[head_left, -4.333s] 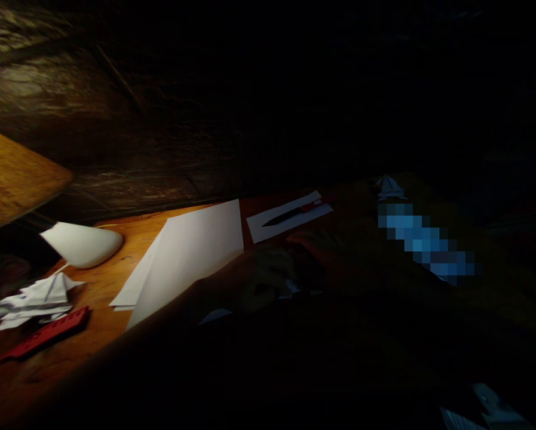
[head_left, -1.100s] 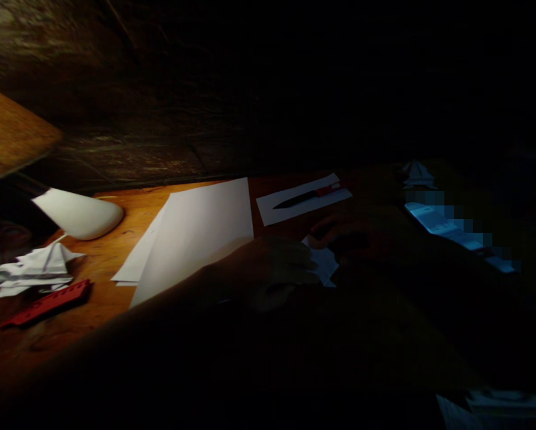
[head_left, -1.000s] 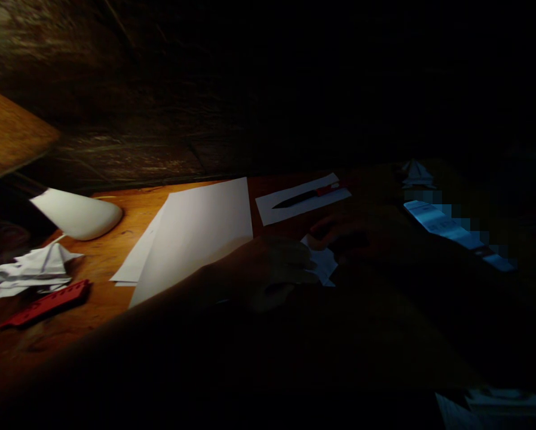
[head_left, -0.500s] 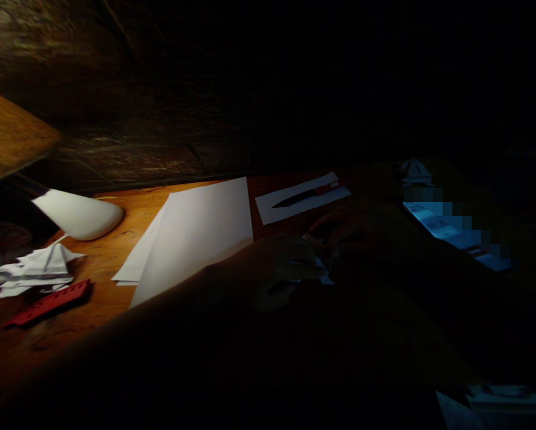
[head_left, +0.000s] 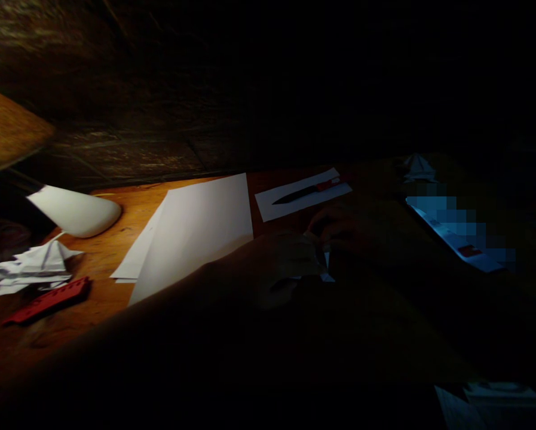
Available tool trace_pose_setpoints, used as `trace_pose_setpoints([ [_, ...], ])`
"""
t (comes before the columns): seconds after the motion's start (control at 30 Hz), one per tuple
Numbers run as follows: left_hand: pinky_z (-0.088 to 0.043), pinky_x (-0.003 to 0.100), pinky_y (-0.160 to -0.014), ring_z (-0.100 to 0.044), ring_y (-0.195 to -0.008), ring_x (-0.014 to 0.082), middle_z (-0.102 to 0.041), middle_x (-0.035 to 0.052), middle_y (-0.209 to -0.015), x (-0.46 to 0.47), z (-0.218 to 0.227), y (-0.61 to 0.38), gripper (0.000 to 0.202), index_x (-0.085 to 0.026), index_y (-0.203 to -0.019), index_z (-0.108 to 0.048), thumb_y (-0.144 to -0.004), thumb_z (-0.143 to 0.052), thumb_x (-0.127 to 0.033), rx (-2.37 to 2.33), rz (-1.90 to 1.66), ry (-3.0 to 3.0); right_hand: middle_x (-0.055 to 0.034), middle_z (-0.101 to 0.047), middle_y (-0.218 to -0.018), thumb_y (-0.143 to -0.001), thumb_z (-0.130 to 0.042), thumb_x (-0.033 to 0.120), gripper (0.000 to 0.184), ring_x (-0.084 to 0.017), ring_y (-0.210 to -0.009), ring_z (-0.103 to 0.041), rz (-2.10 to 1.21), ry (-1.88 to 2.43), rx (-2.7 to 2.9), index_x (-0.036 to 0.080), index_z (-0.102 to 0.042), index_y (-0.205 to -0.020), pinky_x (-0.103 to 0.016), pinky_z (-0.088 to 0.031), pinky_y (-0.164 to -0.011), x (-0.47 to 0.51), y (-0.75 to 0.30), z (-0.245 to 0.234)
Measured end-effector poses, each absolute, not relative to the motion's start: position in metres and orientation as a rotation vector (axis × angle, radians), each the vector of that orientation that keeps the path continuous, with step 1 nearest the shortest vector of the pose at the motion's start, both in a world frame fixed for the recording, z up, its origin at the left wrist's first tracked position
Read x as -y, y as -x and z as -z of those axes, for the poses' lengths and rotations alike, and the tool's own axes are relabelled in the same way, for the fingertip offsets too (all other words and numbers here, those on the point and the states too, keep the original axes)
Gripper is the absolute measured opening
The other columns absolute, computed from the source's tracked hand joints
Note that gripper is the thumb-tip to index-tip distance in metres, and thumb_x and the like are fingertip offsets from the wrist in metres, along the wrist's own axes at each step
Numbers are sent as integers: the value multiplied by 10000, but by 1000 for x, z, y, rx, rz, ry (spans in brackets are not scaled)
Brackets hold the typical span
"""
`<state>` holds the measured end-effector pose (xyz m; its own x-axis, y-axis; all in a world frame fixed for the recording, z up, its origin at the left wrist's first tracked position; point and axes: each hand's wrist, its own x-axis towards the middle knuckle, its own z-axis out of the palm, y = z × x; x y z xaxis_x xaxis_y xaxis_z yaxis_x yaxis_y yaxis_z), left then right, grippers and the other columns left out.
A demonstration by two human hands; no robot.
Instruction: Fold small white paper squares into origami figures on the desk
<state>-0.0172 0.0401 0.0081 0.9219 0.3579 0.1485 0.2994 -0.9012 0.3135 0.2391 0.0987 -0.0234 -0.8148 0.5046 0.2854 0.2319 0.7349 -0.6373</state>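
Observation:
In deep shadow at the middle of the table, my left hand (head_left: 283, 266) is closed on a small folded piece of white paper (head_left: 327, 276). Only a few pale corners of the paper show; its full shape is hidden by the fingers. From the right, my right hand (head_left: 337, 227) reaches in with curled fingers pinching the same paper. Just beyond the hands, a knife (head_left: 297, 194) with a dark blade and red handle lies on a white paper strip (head_left: 268, 210). Large white sheets (head_left: 200, 227) lie left of the hands, partly under the left forearm's shadow.
At left are a white lamp base (head_left: 77, 212), a folded paper figure (head_left: 37, 266) and a red plastic piece (head_left: 48, 301). Another paper figure (head_left: 417, 168) and a lit screen (head_left: 456, 239) sit at right. More papers (head_left: 496, 397) lie at lower right. A dark wall runs behind.
My left fingers have shifted slightly over the folded paper, and my right fingers have drawn in closer against it. The view has moved a little; the things on the table stay put.

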Motion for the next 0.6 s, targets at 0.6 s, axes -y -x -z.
trace_pose_setpoints([
  [0.6, -516, 508, -1065, -613, -1158, 260, -692, 59, -1195, -39, -4, 18, 457, -280, -1275, -669, -854, -591, -121, -471, -414, -2738, -82, -647, -1153, -999, -588, 429, 298, -231, -1055, -590, -685, 611, 2506, 191, -727, -884, -408, -438, -899, -94, -236, 24],
])
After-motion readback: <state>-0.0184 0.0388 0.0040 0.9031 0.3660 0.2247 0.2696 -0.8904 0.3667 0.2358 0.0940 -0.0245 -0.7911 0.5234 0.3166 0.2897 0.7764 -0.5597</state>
